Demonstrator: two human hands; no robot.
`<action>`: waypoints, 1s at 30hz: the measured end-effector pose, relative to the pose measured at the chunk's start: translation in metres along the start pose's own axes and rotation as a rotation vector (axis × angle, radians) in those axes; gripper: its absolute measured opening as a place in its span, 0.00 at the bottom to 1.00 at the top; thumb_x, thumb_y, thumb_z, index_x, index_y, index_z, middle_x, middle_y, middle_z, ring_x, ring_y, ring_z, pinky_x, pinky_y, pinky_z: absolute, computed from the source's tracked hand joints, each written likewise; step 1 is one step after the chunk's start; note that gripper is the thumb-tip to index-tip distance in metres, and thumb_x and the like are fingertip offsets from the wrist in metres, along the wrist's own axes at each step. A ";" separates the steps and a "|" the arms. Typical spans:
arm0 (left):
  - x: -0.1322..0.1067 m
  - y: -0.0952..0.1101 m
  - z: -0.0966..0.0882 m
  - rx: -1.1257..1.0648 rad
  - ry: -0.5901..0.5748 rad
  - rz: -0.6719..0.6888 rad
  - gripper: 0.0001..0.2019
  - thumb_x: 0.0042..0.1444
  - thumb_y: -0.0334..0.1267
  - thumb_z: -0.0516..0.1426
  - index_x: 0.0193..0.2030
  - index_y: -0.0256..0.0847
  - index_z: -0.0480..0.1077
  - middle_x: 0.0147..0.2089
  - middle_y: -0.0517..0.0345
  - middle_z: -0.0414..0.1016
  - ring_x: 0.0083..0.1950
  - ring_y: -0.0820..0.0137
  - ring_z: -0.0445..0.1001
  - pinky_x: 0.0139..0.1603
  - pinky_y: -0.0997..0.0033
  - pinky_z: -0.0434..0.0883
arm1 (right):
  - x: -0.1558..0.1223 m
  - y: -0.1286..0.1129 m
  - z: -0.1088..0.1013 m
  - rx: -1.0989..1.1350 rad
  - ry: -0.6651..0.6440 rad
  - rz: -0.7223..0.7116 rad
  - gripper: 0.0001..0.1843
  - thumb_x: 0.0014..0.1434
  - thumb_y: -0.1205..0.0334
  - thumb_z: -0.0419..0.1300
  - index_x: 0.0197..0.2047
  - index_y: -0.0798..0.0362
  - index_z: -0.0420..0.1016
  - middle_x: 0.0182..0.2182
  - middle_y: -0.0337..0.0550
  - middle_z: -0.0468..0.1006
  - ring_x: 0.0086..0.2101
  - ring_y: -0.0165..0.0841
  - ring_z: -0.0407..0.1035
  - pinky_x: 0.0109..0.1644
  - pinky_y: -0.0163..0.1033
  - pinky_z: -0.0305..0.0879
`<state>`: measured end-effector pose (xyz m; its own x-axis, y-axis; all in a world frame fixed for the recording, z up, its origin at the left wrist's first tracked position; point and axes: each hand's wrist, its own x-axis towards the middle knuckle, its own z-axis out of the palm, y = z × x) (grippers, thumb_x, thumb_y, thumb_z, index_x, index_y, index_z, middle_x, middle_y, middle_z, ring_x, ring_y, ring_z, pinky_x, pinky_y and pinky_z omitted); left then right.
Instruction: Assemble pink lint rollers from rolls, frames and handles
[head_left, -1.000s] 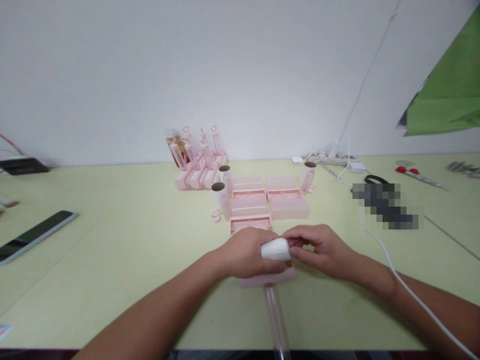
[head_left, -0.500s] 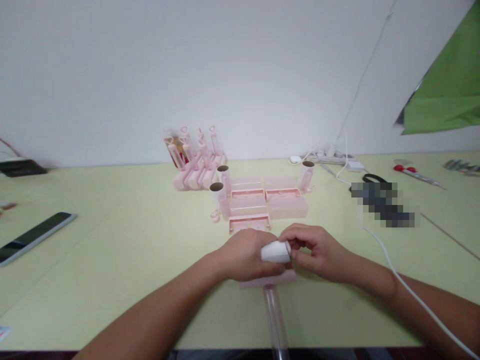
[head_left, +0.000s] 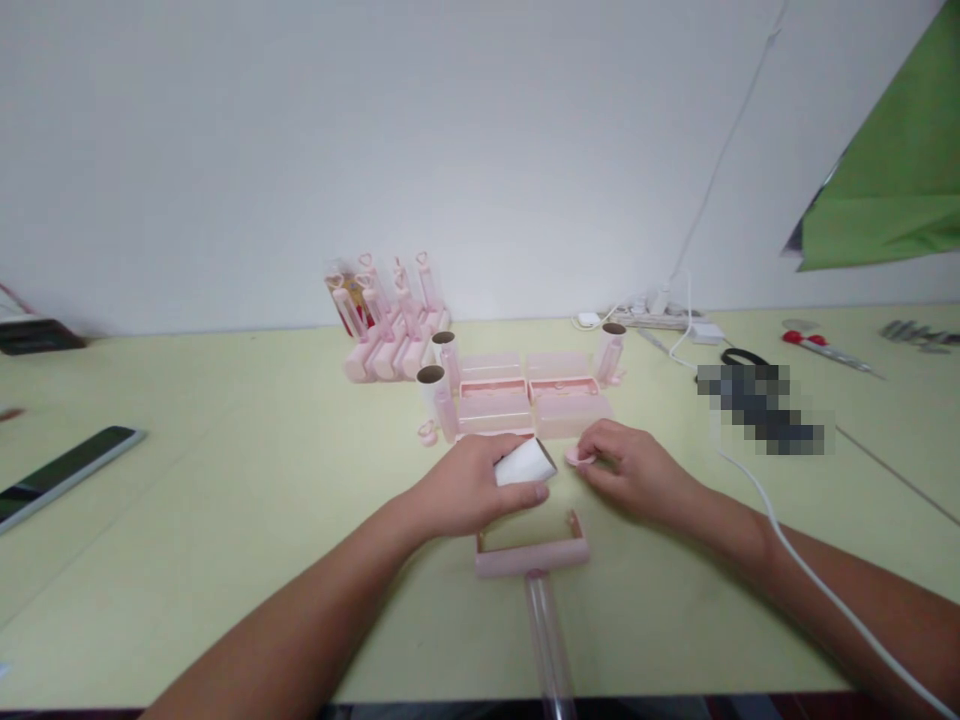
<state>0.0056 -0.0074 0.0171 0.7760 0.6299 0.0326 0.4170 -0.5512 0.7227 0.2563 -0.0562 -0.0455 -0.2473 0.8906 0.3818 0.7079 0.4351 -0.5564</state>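
My left hand is wrapped round a white lint roller refill roll, tilted with its open brown end toward the right. A small pale pink plastic piece is pinched in the fingertips of my right hand, apart from the roll and just above the table. Below both hands lies a pink lint roller frame, bare of any roll, its clear handle reaching past the table's front edge.
Beyond my hands are pink roller covers, upright white rolls and a pink cap. Several finished-looking pink rollers stand by the wall. A phone lies left. A white cable crosses my right forearm.
The roll has moved up and left in my left hand, and its end has turned into view. My right hand has parted from it with the small pink piece. The frame below is uncovered.
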 end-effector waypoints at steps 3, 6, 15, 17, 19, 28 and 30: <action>0.002 -0.005 0.000 -0.069 0.048 -0.024 0.17 0.56 0.49 0.60 0.43 0.36 0.73 0.36 0.58 0.73 0.36 0.70 0.68 0.36 0.74 0.62 | 0.001 0.000 0.007 -0.100 -0.087 -0.046 0.04 0.60 0.68 0.58 0.35 0.55 0.75 0.33 0.46 0.76 0.36 0.36 0.69 0.42 0.41 0.65; 0.006 -0.012 0.004 -0.232 0.118 -0.052 0.18 0.58 0.51 0.59 0.42 0.35 0.69 0.36 0.58 0.72 0.34 0.71 0.67 0.34 0.74 0.62 | 0.001 -0.002 0.011 -0.145 -0.100 -0.105 0.05 0.59 0.69 0.58 0.35 0.55 0.76 0.34 0.48 0.76 0.40 0.39 0.69 0.45 0.44 0.65; 0.010 -0.008 0.007 -0.689 0.288 0.012 0.24 0.51 0.49 0.66 0.47 0.36 0.66 0.39 0.57 0.71 0.38 0.71 0.70 0.38 0.73 0.67 | -0.005 -0.021 0.005 0.002 0.096 -0.090 0.11 0.61 0.61 0.60 0.47 0.52 0.74 0.42 0.50 0.78 0.44 0.40 0.71 0.50 0.47 0.68; 0.009 -0.006 0.008 -0.720 0.323 -0.003 0.24 0.50 0.49 0.66 0.47 0.36 0.67 0.38 0.57 0.70 0.37 0.72 0.70 0.36 0.74 0.67 | -0.007 -0.024 0.004 0.041 0.087 -0.088 0.17 0.60 0.59 0.62 0.52 0.53 0.73 0.46 0.51 0.78 0.47 0.41 0.71 0.52 0.47 0.68; 0.009 -0.005 0.010 -0.774 0.342 -0.035 0.24 0.50 0.48 0.66 0.47 0.36 0.66 0.36 0.58 0.69 0.34 0.73 0.70 0.34 0.75 0.68 | -0.008 -0.026 0.003 0.097 0.066 -0.076 0.21 0.61 0.57 0.62 0.56 0.53 0.71 0.49 0.52 0.77 0.48 0.41 0.71 0.53 0.47 0.68; 0.012 -0.011 0.018 -0.942 0.344 -0.077 0.26 0.47 0.41 0.69 0.48 0.37 0.62 0.41 0.59 0.68 0.37 0.74 0.72 0.38 0.70 0.77 | -0.010 -0.021 0.000 0.447 0.054 0.071 0.19 0.63 0.56 0.60 0.56 0.51 0.73 0.49 0.48 0.79 0.46 0.38 0.74 0.53 0.44 0.69; 0.012 -0.012 0.018 -0.956 0.339 -0.064 0.26 0.47 0.40 0.69 0.47 0.37 0.62 0.42 0.59 0.68 0.38 0.73 0.73 0.39 0.69 0.78 | -0.009 -0.022 0.002 0.529 0.063 0.093 0.19 0.63 0.56 0.61 0.56 0.52 0.73 0.48 0.49 0.79 0.46 0.38 0.74 0.52 0.44 0.70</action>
<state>0.0183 -0.0033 -0.0042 0.5283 0.8468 0.0613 -0.2151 0.0637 0.9745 0.2421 -0.0736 -0.0384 -0.1480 0.9259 0.3475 0.2912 0.3766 -0.8794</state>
